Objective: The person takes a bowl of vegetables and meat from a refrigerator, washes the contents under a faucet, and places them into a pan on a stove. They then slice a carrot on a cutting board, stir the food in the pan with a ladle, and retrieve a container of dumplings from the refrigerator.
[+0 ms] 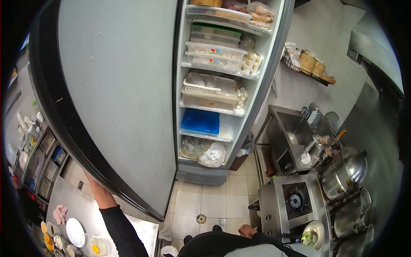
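Observation:
A tall fridge stands open, its grey door swung out to the left. My left arm, in a black sleeve, reaches up to the door's edge; the left hand itself is hidden behind the door. At the bottom, near the stove, my right hand hangs low with its fingers curled in, and whether anything is in it cannot be made out. On the fridge shelves are lidded plastic boxes, a white basket, a blue tray and plastic bags.
A metal counter at lower left holds a white plate, a pink cloth and small bowls. On the right are a stove, a pan of food, a sink and large pots.

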`<act>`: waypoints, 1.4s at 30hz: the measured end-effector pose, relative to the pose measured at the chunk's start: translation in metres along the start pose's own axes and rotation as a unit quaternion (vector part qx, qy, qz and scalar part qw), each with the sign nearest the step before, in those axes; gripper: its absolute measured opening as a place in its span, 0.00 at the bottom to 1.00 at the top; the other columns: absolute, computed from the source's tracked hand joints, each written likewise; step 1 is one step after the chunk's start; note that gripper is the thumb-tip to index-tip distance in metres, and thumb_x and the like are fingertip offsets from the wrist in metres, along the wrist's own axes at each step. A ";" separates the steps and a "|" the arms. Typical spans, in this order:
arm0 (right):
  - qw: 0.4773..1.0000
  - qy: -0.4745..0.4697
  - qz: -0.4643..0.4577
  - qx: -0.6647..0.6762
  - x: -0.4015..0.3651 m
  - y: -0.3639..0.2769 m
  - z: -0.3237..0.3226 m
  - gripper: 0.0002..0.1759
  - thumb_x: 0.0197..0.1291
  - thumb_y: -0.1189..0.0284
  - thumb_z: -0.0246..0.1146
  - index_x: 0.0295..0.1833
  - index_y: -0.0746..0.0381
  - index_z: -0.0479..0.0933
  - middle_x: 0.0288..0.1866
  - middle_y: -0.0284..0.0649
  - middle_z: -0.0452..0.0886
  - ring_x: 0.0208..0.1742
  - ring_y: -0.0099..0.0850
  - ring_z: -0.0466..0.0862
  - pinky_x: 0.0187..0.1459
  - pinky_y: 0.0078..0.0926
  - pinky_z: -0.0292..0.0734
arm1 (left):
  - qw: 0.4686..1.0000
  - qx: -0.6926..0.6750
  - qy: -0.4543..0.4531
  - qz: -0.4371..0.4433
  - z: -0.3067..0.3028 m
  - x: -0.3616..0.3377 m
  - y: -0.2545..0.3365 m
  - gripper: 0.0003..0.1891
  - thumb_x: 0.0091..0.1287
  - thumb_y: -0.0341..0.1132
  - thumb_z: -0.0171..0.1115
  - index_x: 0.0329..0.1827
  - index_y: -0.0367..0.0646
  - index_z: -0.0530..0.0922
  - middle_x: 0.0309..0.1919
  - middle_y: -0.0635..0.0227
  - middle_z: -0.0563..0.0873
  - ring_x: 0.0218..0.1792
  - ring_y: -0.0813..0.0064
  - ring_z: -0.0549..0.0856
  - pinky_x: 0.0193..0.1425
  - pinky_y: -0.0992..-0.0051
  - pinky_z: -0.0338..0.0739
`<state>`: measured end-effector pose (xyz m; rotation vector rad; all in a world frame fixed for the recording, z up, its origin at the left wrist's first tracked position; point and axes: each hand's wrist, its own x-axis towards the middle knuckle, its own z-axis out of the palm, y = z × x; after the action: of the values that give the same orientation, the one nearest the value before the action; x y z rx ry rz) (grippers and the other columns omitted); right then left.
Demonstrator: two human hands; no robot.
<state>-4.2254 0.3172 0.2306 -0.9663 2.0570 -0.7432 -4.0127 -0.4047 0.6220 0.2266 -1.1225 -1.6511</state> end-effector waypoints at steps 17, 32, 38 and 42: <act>0.989 -0.026 0.136 0.052 0.015 0.047 0.017 0.11 0.57 0.62 0.63 0.37 0.59 0.79 0.35 0.40 0.83 0.42 0.41 0.83 0.45 0.38 0.79 | 0.999 0.013 -0.029 -0.001 -0.015 -0.007 -0.006 0.18 0.77 0.40 0.51 0.61 0.37 0.76 0.48 0.66 0.85 0.45 0.73 0.86 0.46 0.77 0.82; 0.828 0.537 -0.128 0.102 0.095 -0.218 -0.338 0.07 0.66 0.71 0.65 0.41 0.63 0.76 0.29 0.28 0.70 0.32 0.19 0.68 0.35 0.22 0.69 | 0.818 0.280 -0.178 0.470 0.253 -0.086 0.059 0.19 0.61 0.49 0.68 0.46 0.47 0.78 0.49 0.61 0.82 0.51 0.55 0.83 0.58 0.55 0.76; 0.773 0.494 -0.398 0.024 0.126 -0.472 -0.559 0.13 0.69 0.69 0.64 0.51 0.67 0.80 0.37 0.33 0.83 0.39 0.18 0.79 0.43 0.20 0.75 | 0.936 0.162 -0.244 0.196 0.447 0.111 -0.035 0.29 0.72 0.48 0.62 0.66 0.33 0.73 0.52 0.62 0.82 0.55 0.71 0.81 0.64 0.69 0.73; 0.794 0.506 -0.323 -0.100 0.220 -0.555 -0.692 0.28 0.68 0.50 0.59 0.43 0.69 0.81 0.35 0.47 0.85 0.39 0.36 0.84 0.44 0.33 0.77 | 0.956 0.199 -0.217 -0.010 0.532 0.246 -0.072 0.38 0.70 0.58 0.60 0.70 0.33 0.70 0.60 0.56 0.78 0.62 0.68 0.77 0.63 0.67 0.73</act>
<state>-4.6640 -0.0372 0.9499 -1.6795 2.7310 -1.7167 -4.4994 -0.3177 0.9454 0.1322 -1.7950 -1.5168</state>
